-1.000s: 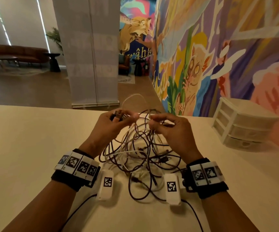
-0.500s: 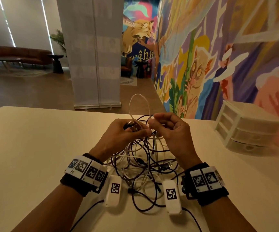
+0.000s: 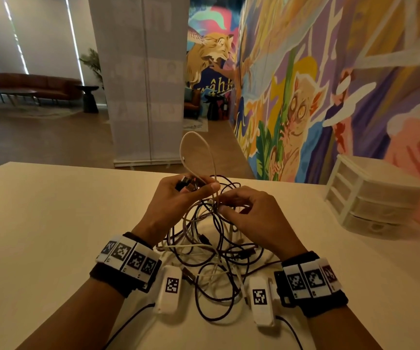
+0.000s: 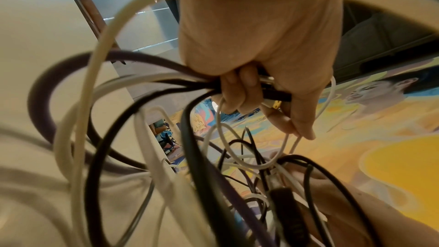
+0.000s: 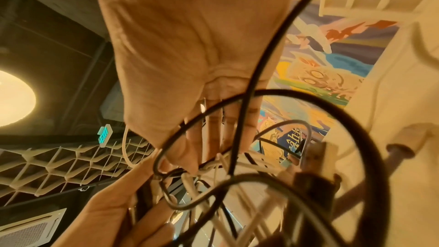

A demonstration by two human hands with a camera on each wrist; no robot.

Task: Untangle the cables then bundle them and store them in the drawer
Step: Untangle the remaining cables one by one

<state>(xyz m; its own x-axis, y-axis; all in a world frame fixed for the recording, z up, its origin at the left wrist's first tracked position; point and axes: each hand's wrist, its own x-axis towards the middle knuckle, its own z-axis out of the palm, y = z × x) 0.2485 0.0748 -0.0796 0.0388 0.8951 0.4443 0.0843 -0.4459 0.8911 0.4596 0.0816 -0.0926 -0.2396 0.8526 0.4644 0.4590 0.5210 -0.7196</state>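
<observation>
1. Only the head view shows the drawer unit (image 3: 373,195), three drawers, well right of the cables (image 3: 216,251) heaped on the table (image 3: 52,223).
2. Left hand (image 3: 176,198) clutches several plug ends; right hand (image 3: 251,213) pinches strands.

Left grip (image 3: 178,200) fisted, right grip (image 3: 250,213) pinching with curled fingers, both raised close together

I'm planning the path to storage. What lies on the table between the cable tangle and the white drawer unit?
Nothing: in the head view the table is bare between the cable tangle and the white drawer unit, apart from the right hand above the tangle's edge.
</observation>
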